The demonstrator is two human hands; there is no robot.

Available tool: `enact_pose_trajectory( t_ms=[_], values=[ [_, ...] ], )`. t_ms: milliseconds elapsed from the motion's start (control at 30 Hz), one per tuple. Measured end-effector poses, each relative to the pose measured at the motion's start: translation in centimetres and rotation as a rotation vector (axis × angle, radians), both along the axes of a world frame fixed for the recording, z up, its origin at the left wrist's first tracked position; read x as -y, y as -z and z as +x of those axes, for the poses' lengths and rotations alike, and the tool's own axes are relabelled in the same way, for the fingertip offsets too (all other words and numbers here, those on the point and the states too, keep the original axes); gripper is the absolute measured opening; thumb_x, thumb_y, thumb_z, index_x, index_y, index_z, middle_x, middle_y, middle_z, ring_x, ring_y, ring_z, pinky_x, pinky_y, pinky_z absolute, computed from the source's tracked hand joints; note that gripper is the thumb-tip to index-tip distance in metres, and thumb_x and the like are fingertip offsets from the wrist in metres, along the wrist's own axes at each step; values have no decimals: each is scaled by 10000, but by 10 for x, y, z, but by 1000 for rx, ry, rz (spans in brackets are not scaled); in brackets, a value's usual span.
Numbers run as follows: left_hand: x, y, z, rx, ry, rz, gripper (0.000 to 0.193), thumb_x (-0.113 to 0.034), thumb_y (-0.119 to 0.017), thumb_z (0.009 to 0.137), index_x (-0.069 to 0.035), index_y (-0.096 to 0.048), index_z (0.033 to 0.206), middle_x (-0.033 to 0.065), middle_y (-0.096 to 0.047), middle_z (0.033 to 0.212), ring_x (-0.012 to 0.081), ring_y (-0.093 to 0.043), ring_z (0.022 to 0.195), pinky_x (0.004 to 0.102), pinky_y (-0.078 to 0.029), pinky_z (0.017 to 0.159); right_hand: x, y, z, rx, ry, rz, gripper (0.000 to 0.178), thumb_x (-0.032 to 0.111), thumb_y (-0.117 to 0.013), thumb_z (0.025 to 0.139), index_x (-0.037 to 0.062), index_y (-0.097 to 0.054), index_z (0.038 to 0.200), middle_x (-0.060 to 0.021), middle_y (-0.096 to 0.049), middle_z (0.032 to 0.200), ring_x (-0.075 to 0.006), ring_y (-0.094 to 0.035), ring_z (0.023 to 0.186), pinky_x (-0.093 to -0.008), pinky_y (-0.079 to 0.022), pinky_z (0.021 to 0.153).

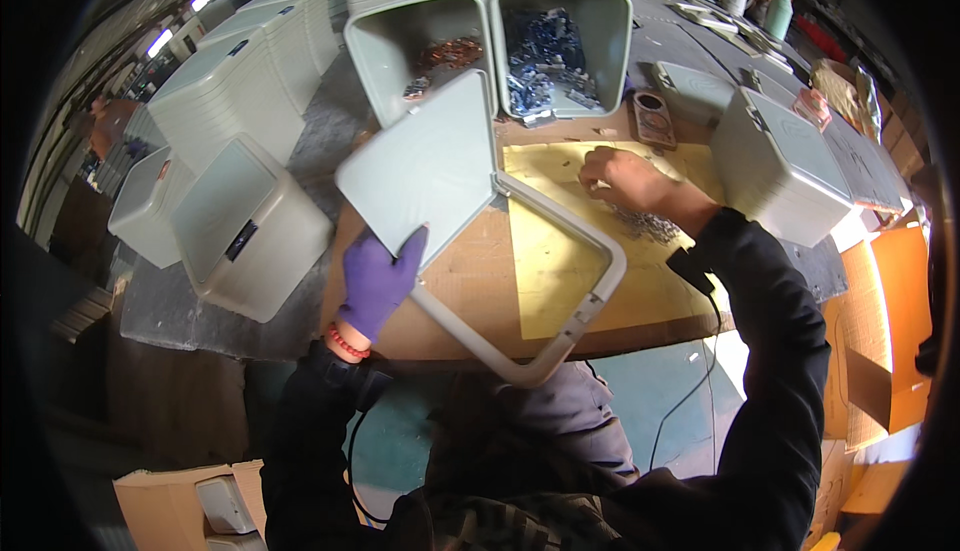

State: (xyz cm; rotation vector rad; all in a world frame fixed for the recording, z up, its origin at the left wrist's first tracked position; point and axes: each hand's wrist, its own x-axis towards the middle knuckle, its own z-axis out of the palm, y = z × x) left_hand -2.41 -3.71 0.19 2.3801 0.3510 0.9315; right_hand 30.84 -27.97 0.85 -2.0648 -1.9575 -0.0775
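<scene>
My left hand (378, 283), in a purple glove, grips the lower edge of a pale grey-green lid (430, 166), thumb on top. The lid stands tilted up from a matching rectangular rim frame (470, 343), joined to it near the lid's right corner. This frame slants over the table's front edge, its opening showing cardboard and yellow sheet. Over the yellow sheet (555, 296), my bare right hand (630, 183) has its fingers curled together; anything pinched in them is too small to make out. Beneath that hand lies a pile of small metal parts (650, 226).
Two tilted bins stand behind, one with copper-coloured pieces (450, 54), the other with dark blue and silver clips (545, 56). Left are a lidded bin (265, 241) and stacked lids (230, 91). At right are a lid stack (785, 166) and a small handheld device (653, 118).
</scene>
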Motion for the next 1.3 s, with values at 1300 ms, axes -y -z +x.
enact_pose_trajectory(
  t_ms=[1300],
  values=[
    [-17, 15, -6, 169, 188, -340, 322, -290, -633, 1025, 29, -671, 999, 106, -628, 749, 132, -574, 713, 340, -478, 657, -115, 16, -217, -254, -160, 468, 93, 65, -745, 797, 6, -677, 821, -142, -658, 873, -356, -634, 892, -449, -553, 786]
  ],
)
